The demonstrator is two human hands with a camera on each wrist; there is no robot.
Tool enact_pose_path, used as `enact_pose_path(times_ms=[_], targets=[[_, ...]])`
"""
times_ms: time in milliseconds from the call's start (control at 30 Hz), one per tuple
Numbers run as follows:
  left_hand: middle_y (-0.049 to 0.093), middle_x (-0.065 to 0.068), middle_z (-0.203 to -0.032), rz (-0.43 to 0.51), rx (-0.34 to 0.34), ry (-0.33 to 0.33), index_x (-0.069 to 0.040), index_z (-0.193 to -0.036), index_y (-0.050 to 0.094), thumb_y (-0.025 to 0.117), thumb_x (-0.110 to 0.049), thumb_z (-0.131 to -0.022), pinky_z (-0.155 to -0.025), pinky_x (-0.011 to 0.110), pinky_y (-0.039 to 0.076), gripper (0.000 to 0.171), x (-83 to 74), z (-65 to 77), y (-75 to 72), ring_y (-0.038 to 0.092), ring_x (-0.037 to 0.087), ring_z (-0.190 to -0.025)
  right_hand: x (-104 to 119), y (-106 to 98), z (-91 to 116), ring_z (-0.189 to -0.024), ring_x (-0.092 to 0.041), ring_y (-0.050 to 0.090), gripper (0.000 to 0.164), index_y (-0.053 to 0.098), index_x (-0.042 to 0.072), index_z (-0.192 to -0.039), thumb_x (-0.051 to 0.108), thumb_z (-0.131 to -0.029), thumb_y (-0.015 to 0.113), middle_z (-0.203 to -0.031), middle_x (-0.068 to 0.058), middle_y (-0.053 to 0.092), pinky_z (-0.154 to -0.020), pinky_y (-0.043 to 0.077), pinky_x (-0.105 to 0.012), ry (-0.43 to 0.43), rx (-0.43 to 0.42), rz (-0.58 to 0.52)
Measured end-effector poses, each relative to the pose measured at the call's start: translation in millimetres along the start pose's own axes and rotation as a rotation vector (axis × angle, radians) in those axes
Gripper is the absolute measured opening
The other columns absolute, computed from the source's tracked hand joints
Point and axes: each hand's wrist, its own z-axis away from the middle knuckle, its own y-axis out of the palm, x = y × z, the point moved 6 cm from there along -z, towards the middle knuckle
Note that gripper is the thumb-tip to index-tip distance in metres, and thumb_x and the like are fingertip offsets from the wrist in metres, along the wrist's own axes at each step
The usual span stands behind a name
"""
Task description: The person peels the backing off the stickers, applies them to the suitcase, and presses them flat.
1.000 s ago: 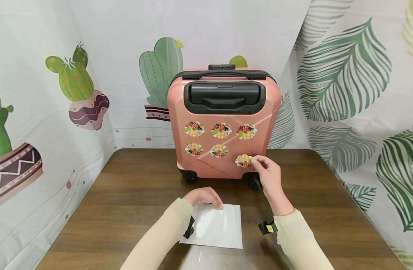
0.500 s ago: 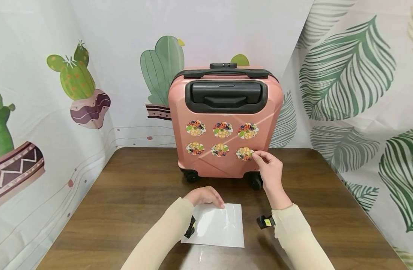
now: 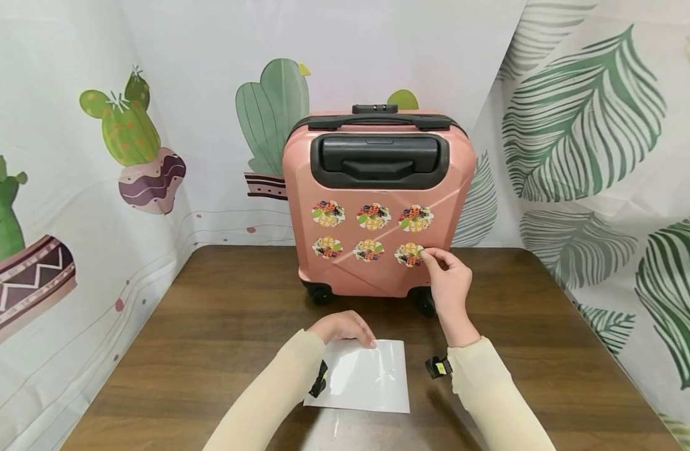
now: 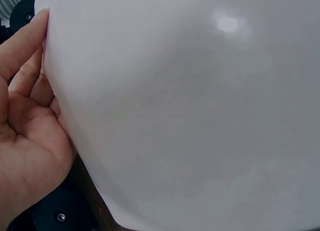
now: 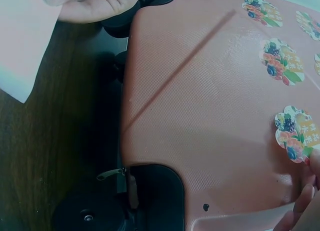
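A pink suitcase [image 3: 378,283] stands upright at the back of the table, with several round fruit stickers on its face. My right hand [image 3: 453,285] pinches the right edge of one fruit sticker [image 3: 407,255], at the right end of the lower row. In the right wrist view, that sticker [image 5: 294,133] lies close against the shell, its edge slightly lifted at the fingertips. My left hand [image 3: 345,327] pinches the top edge of a glossy white sheet [image 3: 367,379] in front of the suitcase. The left wrist view shows the sheet [image 4: 190,116] between thumb and fingers, which are partly hidden behind it.
Other stickers sit in an upper row of three [image 3: 373,217] and to the left in the lower row [image 3: 369,250]. Black wheels [image 3: 321,294] support the suitcase on the brown wooden table [image 3: 226,313]. Behind hangs a cloth [image 3: 209,144] printed with cacti and leaves.
My right hand has moved the sticker up the suitcase face, level with the lower row, now close against the shell. The left hand and white sheet have stayed almost in place.
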Motion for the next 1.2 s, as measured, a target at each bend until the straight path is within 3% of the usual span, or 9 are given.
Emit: enact_pose_path(times_ms=[167,500,800,1100,1200], targets=[[0.075,0.005,-0.120,-0.006,-0.003,0.009,-0.002,-0.103,0.080,0.078,-0.014,-0.088,-0.104,0.032,0.048,0.019,-0.3,-1.1,-0.5,0.060,0.010,-0.100,2.2,1.1,-0.5,-0.054,0.003,0.044,0.020,0.078,-0.004,-0.097,0.016,-0.092,0.078,-0.061,0.018,0.055,-0.049,0.040,-0.013,-0.009,-0.028,-0.018],[0.074,0.006,-0.122,-0.011,-0.001,0.009,-0.001,-0.104,0.079,0.077,-0.014,-0.089,-0.108,0.034,0.047,0.020,-2.6,4.2,0.4,0.061,0.010,-0.103,3.9,3.0,0.7,-0.053,0.004,0.044,0.018,0.079,-0.004,-0.093,0.014,-0.090,0.079,-0.058,0.024,0.053,-0.046,0.038,-0.012,-0.047,-0.071,-0.035],[0.074,0.005,-0.120,-0.008,-0.021,0.012,-0.002,-0.102,0.080,0.078,-0.016,-0.089,-0.106,0.035,0.048,0.019,-2.3,4.2,1.2,0.061,0.011,-0.101,5.6,4.2,1.6,-0.060,0.006,0.044,0.013,0.079,-0.004,-0.090,0.009,-0.088,0.079,-0.064,0.031,0.054,-0.058,0.035,-0.012,-0.106,-0.136,0.011],[0.073,0.007,-0.123,0.012,-0.023,0.009,0.000,-0.101,0.080,0.078,-0.012,-0.087,-0.111,0.039,0.046,0.019,-1.7,5.8,1.6,0.062,0.013,-0.107,8.4,5.5,5.8,-0.064,0.007,0.046,0.013,0.079,-0.004,-0.089,0.008,-0.087,0.081,-0.070,0.014,0.057,-0.062,0.036,-0.011,-0.150,-0.170,0.027],[0.073,0.006,-0.122,0.011,-0.032,0.012,0.000,-0.100,0.080,0.079,-0.013,-0.087,-0.110,0.039,0.046,0.018,-2.6,5.5,0.4,0.061,0.012,-0.104,7.8,5.8,4.9,-0.066,0.008,0.046,0.013,0.079,-0.004,-0.088,0.009,-0.087,0.081,-0.071,0.003,0.062,-0.063,0.037,-0.011,-0.162,-0.194,0.026]])
